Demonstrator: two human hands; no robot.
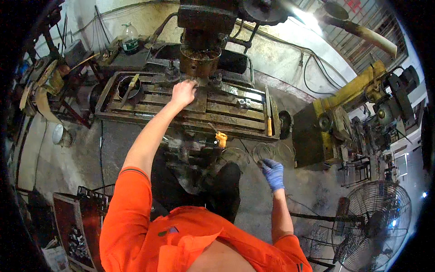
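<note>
Bare, my left hand (pixel 184 92) reaches over the slotted machine table (pixel 167 115). Its fingers curl together just below the round cutter head (pixel 199 61) of a milling machine; whatever they hold is hidden. My right hand (pixel 272 173), in a blue glove, hangs to the right of the table's front edge. Its fingers are closed, and a small dark end shows at the fingertips, too unclear to name. Behind that hand lie loops of thin wire (pixel 265 149). An orange-yellow clamp-like piece (pixel 220 138) sits at the table's front edge.
On the table stand a black pot (pixel 130 87) with a brush, a small metal block (pixel 244 103) and an orange-handled tool (pixel 269 126). A plastic bottle (pixel 130 40) is behind. A yellow machine (pixel 317 131) stands right; a floor fan (pixel 374 224) is at lower right.
</note>
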